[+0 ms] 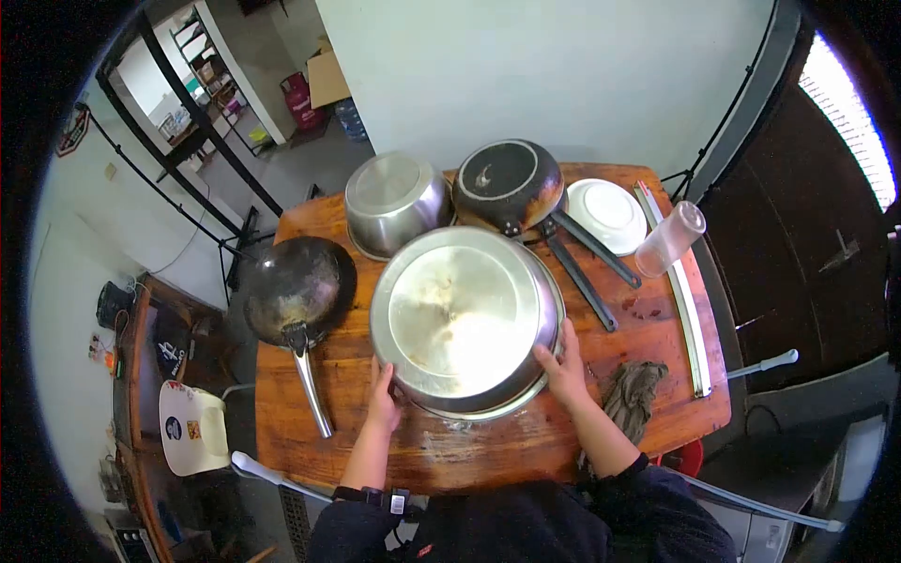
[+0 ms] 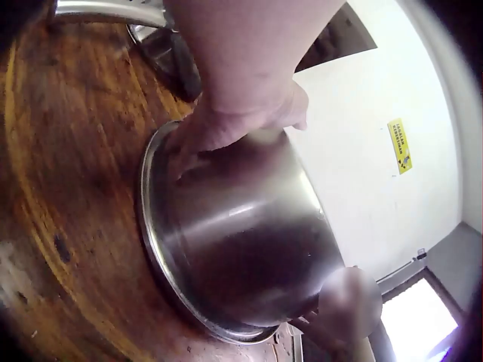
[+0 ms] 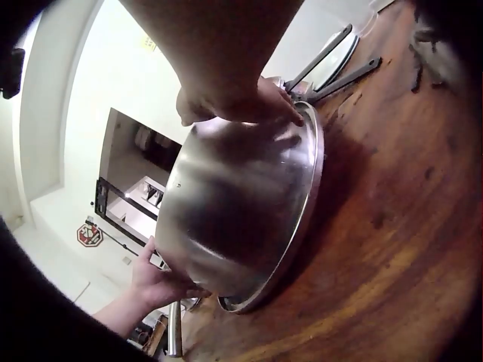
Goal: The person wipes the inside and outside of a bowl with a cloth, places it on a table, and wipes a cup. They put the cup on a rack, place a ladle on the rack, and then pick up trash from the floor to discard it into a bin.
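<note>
A large stainless steel basin (image 1: 460, 310) sits upside down at the near middle of the wooden table, its flat base facing up. My left hand (image 1: 382, 402) grips its lower left side; in the left wrist view the left hand (image 2: 226, 124) has its fingers down by the rolled rim. On the opposite side, my right hand (image 1: 566, 371) holds the wall, thumb up at the base edge. The right wrist view shows the right hand (image 3: 245, 102) with fingertips near the rim, and a dark shadow beside that rim. The basin's inside is hidden.
Behind stands a smaller upturned steel pot (image 1: 394, 202), beside upturned black frying pans (image 1: 507, 188). A wok (image 1: 300, 291) lies left, its handle toward me. To the right are a white plate (image 1: 608, 216), a clear plastic cup (image 1: 671, 239), a long white strip (image 1: 690, 319) and a crumpled rag (image 1: 635, 399).
</note>
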### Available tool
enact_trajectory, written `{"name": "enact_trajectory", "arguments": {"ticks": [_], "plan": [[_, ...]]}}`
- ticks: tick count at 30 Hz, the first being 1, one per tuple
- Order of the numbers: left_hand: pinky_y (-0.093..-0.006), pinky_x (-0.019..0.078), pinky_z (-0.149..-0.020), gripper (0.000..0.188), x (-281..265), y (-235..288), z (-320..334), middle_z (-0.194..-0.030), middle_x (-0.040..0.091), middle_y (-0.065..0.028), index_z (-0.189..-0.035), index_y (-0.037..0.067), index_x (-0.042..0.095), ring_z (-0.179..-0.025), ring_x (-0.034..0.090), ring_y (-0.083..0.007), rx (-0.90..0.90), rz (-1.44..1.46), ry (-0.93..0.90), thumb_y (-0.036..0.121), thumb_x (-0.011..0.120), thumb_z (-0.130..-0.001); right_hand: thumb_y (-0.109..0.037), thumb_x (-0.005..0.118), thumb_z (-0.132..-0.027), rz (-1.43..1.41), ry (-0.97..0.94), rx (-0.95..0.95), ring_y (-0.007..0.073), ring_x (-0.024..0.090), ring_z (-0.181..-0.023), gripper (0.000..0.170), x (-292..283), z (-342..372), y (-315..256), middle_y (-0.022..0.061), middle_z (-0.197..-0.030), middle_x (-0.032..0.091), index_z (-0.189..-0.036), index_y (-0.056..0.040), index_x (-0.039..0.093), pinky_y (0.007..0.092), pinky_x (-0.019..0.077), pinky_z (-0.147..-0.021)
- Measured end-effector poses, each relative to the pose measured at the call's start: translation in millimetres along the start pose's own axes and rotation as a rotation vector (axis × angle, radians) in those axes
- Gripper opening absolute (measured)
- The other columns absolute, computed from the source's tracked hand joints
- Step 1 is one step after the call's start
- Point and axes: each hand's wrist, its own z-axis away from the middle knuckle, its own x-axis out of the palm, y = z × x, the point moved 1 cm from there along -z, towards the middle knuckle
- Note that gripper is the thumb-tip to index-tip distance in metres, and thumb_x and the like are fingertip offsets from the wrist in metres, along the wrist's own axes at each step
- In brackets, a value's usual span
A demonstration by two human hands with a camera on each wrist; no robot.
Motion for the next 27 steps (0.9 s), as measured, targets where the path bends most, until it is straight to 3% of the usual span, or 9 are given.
{"name": "enact_trajectory", "arguments": {"ticks": [1,5,9,13,17,21,22,24,27], "plan": [[-0.0329,0.0296,-0.088,0.058,2.4,1.9,1.0,-0.122,0.033,-0.0057,-0.127,0.012,0.018,-0.11,0.033,-0.0207,-0.009,0.007,0.034,0.03,0.047,-0.079,-0.027,0.058,-0.072,-0.026,0.022,-0.005,0.0278,0.025,-0.116,0.07,-2.2,2.0,1.2,0.0178,-0.126,0.023,-0.124,-0.0001,0.019,0.0349,0.0239,-0.094],[-0.0328,0.0298,-0.088,0.056,-3.3,-2.6,-2.2,-0.121,0.034,-0.0047,-0.126,0.012,0.022,-0.11,0.034,-0.0201,0.024,0.029,0.055,0.03,0.046,-0.079,-0.023,0.054,-0.077,-0.109,0.166,0.02,0.0259,0.031,-0.113,0.063,-24.1,4.7,21.3,0.016,-0.125,0.027,-0.124,-0.0006,0.019,0.0344,0.0286,-0.091],[-0.0333,0.0297,-0.089,0.051,-14.0,-5.8,-2.9,-0.12,0.037,-0.0058,-0.123,0.011,0.027,-0.108,0.036,-0.0203,-0.101,0.092,0.052,0.033,0.044,-0.08,-0.025,0.053,-0.078,-0.039,0.304,0.056,0.024,0.037,-0.106,0.055,-63.3,15.2,46.3,0.0148,-0.118,0.034,-0.12,-0.0008,0.028,0.0333,0.0319,-0.087],[-0.0353,0.0288,-0.09,0.046,-2.5,1.7,4.3,-0.117,0.04,-0.0059,-0.119,0.01,0.033,-0.108,0.037,-0.0205,-0.053,0.089,0.042,0.036,0.039,-0.082,-0.028,0.053,-0.078,0.036,0.387,0.108,0.0199,0.041,-0.1,0.053,-102.1,26.0,59.3,0.0133,-0.114,0.037,-0.118,-0.0008,0.031,0.0321,0.0335,-0.084],[-0.0354,0.0287,-0.09,0.046,-11.2,-4.8,-3.3,-0.117,0.04,-0.006,-0.119,0.009,0.033,-0.108,0.037,-0.0205,-0.042,0.086,0.042,0.034,0.041,-0.081,-0.022,0.056,-0.076,-0.063,0.395,0.15,0.0179,0.048,-0.088,0.046,-113.0,26.1,78.6,0.0109,-0.104,0.045,-0.113,-0.0005,0.037,0.029,0.0386,-0.077],[-0.0353,0.0289,-0.09,0.046,-14.6,-11.0,-7.6,-0.116,0.04,-0.0062,-0.12,0.011,0.031,-0.108,0.037,-0.0209,-0.053,0.028,0.079,0.031,0.043,-0.081,-0.017,0.059,-0.073,-0.046,0.218,0.063,0.0174,0.052,-0.08,0.039,-78.9,1.3,75.4,0.0093,-0.095,0.049,-0.105,0.0004,0.045,0.029,0.042,-0.071],[-0.0353,0.029,-0.09,0.047,-16.7,-13.1,-8.7,-0.116,0.04,-0.0063,-0.12,0.011,0.03,-0.108,0.037,-0.0209,-0.05,0.002,0.089,0.031,0.044,-0.081,-0.016,0.06,-0.071,0.166,0.211,0.023,0.0185,0.053,-0.08,0.038,-68.1,-8.3,68.5,0.0108,-0.093,0.052,-0.102,0.0011,0.047,0.0284,0.0427,-0.069],[-0.0353,0.0292,-0.09,0.047,-8.5,-10.4,-4.7,-0.116,0.04,-0.0062,-0.121,0.012,0.028,-0.108,0.037,-0.0208,-0.074,-0.038,0.106,0.03,0.044,-0.081,-0.016,0.059,-0.071,0.221,0.146,-0.016,0.0187,0.054,-0.078,0.037,-47.5,-18.8,52.2,0.0128,-0.089,0.055,-0.101,0.0019,0.048,0.028,0.043,-0.067],[-0.0361,0.0276,-0.09,0.045,-1.1,-13.1,4.8,-0.118,0.038,-0.0047,-0.121,0.013,0.028,-0.109,0.035,-0.0199,-0.099,-0.043,0.046,0.029,0.042,-0.082,-0.016,0.057,-0.073,0.219,0.155,0.117,0.0191,0.056,-0.073,0.032,-37.2,-31.8,57.0,0.0126,-0.08,0.057,-0.099,0.0011,0.05,0.0283,0.0431,-0.065]]}}
